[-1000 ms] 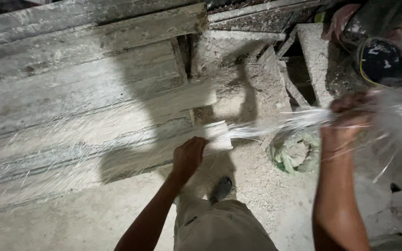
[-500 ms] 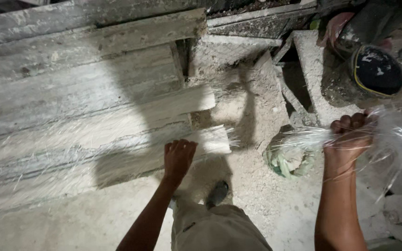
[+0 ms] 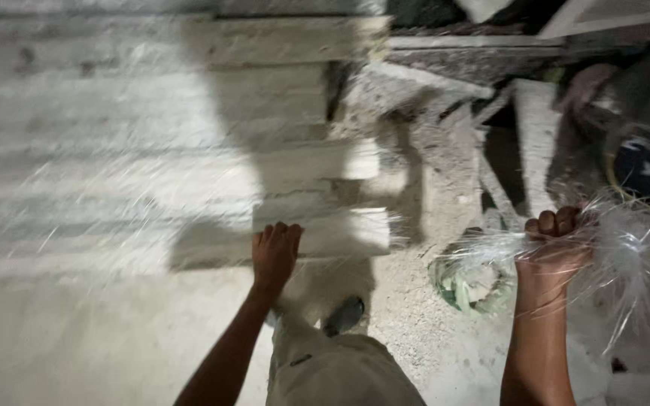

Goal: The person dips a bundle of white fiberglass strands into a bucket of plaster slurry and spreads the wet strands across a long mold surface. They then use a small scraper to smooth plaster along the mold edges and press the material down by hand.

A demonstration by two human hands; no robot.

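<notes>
The stack of long pale grey wooden planks [image 3: 152,143] fills the whole left and upper part of what I see, its stepped right-hand ends forming a ragged edge that runs down toward my left hand [image 3: 274,252]. Below that stack lies the dusty grey concrete floor [image 3: 62,346], the widest open room I have, stretching left of my arm with nothing lying on it. To the right of the plank ends the sandy, rubble-strewn ground [image 3: 423,225] narrows between the stack and the dark clutter of slats and boards [image 3: 505,150] at the upper right, which closes that side off. Behind my right hand sits a dark rounded object with a yellow rim [image 3: 641,169], partly blurred, so I cannot tell what it is. My khaki trouser leg [image 3: 332,372] and dark shoe [image 3: 344,316] stand between my two arms. Just below and left of my right hand lies a small greenish coil on the ground [image 3: 472,286]. My right hand [image 3: 554,244] is clenched tight around a bundle of shiny translucent white plastic strands [image 3: 626,256], which fan out on both sides of the fist. My left hand lies flat, fingers together, on the lowest plank's end, holding nothing.
</notes>
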